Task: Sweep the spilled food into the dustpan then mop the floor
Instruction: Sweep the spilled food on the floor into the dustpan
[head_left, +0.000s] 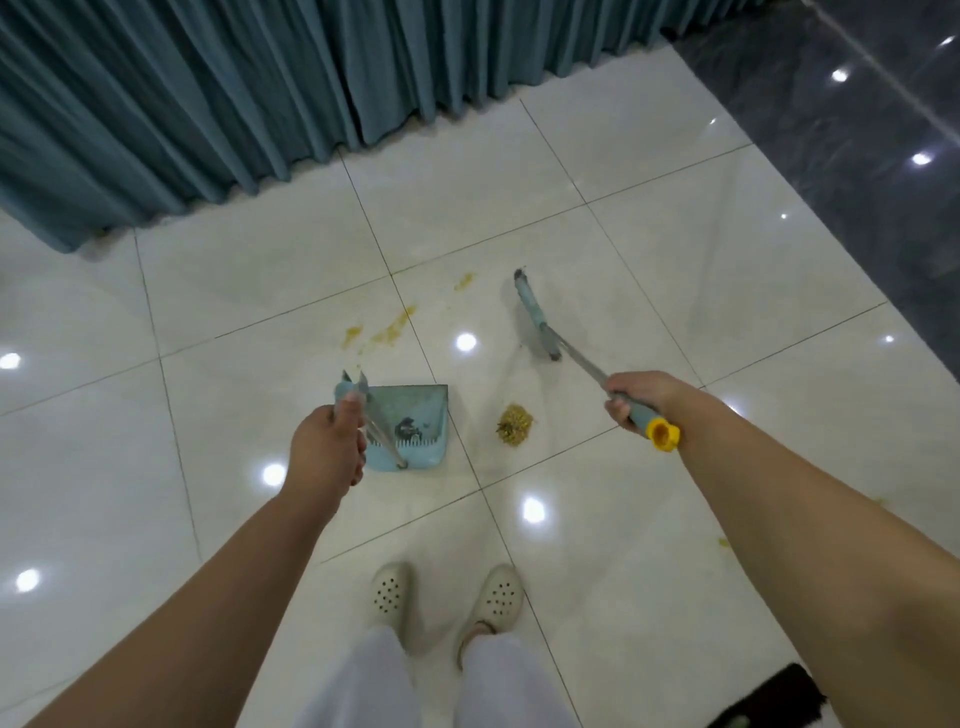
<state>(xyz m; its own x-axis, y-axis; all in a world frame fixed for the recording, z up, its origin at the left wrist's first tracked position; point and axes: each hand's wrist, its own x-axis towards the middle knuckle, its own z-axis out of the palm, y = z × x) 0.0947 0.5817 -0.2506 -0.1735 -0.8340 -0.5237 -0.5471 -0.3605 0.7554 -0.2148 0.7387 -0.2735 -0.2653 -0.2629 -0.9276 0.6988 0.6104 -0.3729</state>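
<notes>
- Nearest the person, two pale perforated shoes (447, 597) stand on the white tiled floor (649, 545); a dark mat corner (774, 699) shows at the lower right edge.
- The left hand (327, 447) is curled round the upright metal handle of the blue dustpan (415, 426), which rests on the floor with some dark debris already inside it.
- A small heap of yellowish spilled food (511, 423) lies on the floor just beside the dustpan's right side, apart from it, between the two hands.
- The right hand (631, 397) grips the broom handle near its yellow end cap (662, 434); the shaft runs away and to the left, down to the broom head (535, 317).
- The broom head looks lifted or just skimming the floor; its long axis points away from the person, and it sits beyond the heap.
- So the heap probably needs a pull leftward into the dustpan, whose mouth I judge may need turning toward it.
- Farther off, yellow smears (382, 332) streak the floor beyond the dustpan, work for the mop.
- A teal curtain (234, 93) hangs at the floor's far edge.
</notes>
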